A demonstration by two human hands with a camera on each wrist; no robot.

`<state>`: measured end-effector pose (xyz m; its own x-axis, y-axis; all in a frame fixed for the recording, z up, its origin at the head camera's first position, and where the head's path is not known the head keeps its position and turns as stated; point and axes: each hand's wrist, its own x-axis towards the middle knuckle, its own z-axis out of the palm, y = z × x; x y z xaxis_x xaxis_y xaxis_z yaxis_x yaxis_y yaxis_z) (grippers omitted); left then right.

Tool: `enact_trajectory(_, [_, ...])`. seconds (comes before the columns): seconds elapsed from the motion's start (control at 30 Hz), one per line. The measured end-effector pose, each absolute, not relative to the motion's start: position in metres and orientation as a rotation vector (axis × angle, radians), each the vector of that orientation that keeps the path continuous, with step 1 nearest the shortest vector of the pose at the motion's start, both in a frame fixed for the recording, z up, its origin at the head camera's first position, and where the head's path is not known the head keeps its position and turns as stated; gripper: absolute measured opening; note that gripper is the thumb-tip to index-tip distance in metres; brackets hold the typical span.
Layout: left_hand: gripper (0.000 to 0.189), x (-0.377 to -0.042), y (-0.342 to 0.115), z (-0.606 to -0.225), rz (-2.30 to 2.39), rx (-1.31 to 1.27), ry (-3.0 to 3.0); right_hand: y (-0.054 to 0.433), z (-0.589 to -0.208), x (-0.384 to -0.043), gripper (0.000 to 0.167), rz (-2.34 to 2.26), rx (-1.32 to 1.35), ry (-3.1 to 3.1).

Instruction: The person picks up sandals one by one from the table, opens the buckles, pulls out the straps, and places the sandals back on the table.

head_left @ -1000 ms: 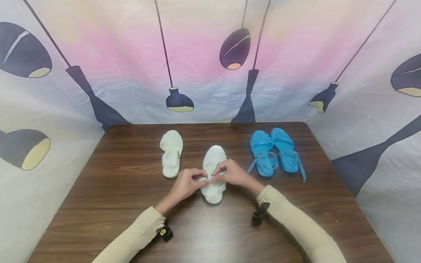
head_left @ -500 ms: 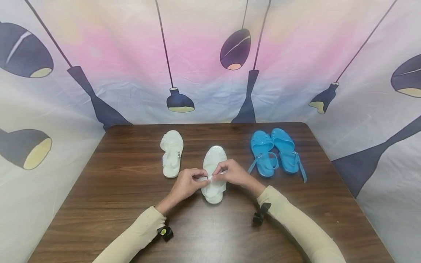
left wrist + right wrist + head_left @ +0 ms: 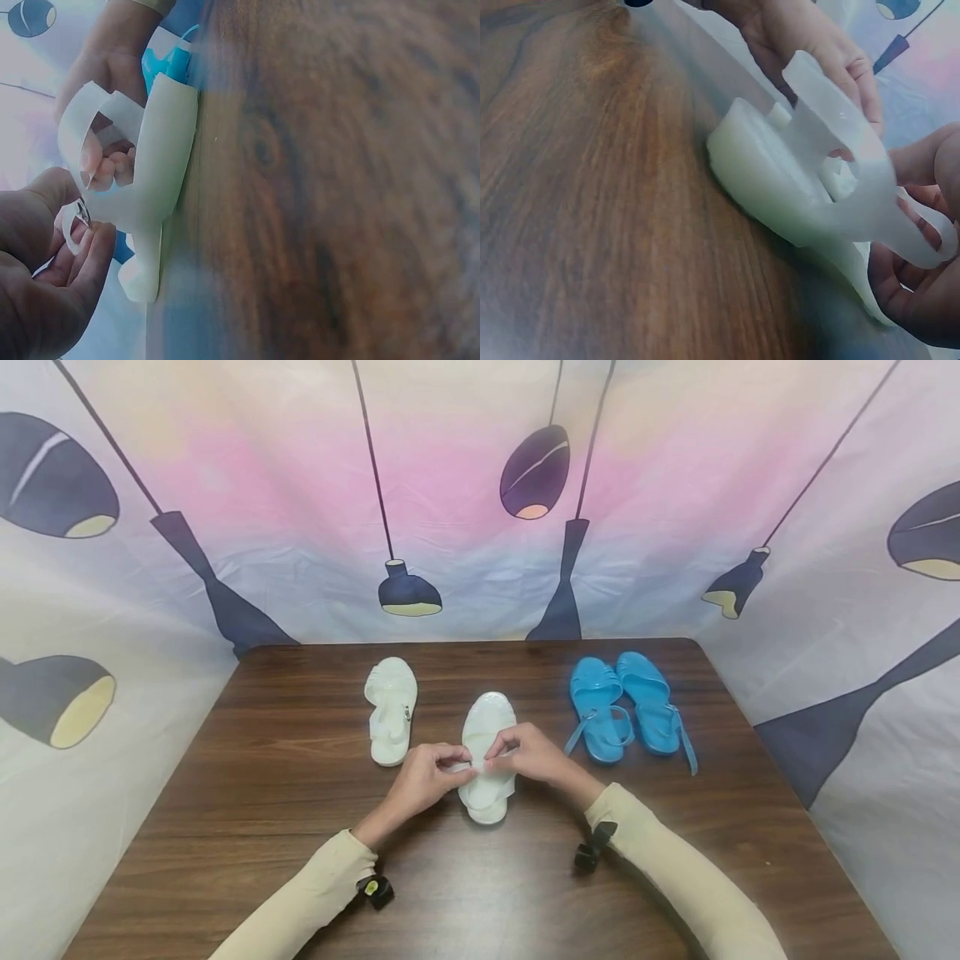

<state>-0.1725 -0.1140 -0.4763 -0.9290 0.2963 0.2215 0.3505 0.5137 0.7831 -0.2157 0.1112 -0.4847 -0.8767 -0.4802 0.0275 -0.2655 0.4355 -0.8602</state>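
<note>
A white jelly sandal (image 3: 487, 712) lies on the table, toe pointing away, between my two hands. My left hand (image 3: 426, 779) pinches its ankle strap from the left, thumb and fingertips at a small metal buckle (image 3: 83, 214) seen in the left wrist view. From the other side my right hand (image 3: 534, 755) pinches the strap between thumb and forefinger, its fingertips close to the left ones. In the right wrist view the strap end (image 3: 931, 260) bends in a loop at the right fingers. The white heel strap (image 3: 847, 127) stands up above the sole. Fingers partly hide the buckle.
Another white sandal (image 3: 392, 714) lies at the back left of the brown wooden table (image 3: 300, 827). At the back right sit two blue sandals, one (image 3: 598, 710) beside the other (image 3: 651, 706), straps loose. A printed cloth (image 3: 465, 527) hangs behind the table.
The fingertips of both hands shift very slightly at the strap, and less of the strap shows between them. The sandals stay in place.
</note>
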Motion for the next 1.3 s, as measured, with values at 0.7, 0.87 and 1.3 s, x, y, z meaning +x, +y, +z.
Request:
enact_trajectory(0.7, [0.018, -0.171, -0.116, -0.479, -1.637, -0.535, -2.650, 0.143, -0.485, -0.221, 0.009, -1.447, -0.559, 2.431])
enact_trajectory(0.87, [0.017, -0.172, -0.115, -0.479, -1.642, -0.564, -2.638, 0.148, -0.481, -0.219, 0.010, -1.468, -0.566, 2.431])
enact_trajectory(1.3, [0.012, -0.171, -0.115, -0.477, -1.700, -0.513, -2.664, 0.155, -0.466, -0.225, 0.017, -1.551, -0.411, 2.466])
